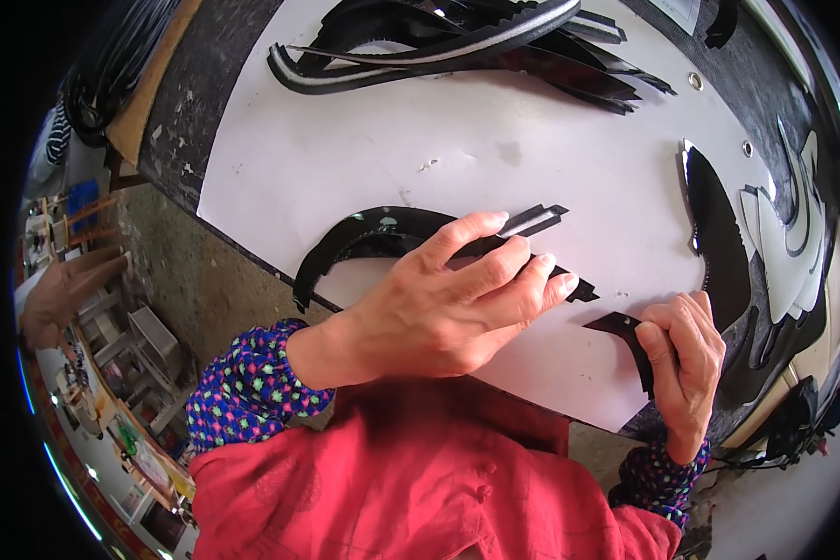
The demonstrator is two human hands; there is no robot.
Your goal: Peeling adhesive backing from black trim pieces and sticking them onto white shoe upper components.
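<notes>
My left hand (462,303) lies palm down with its fingers stretched out and slightly apart over a curved black leather-like strip (383,221). The strip arches out to the left beyond the hand, and one end with a pale grey band pokes out past the fingertips. My left thumb is hidden. Lower right, my right hand (683,350) pinches a small curved black piece (633,345) between thumb and fingers, its pointed tip toward the left hand. Beneath both hands is a white sheet (420,168).
A pile of curved black strips (439,56) with pale bands occupies the far side of the sheet. To the right lie a notched black piece (719,233) and several pale curved cut pieces (789,247). The dark worktable's edge (252,257) runs along the left; shelving (145,350) stands beyond.
</notes>
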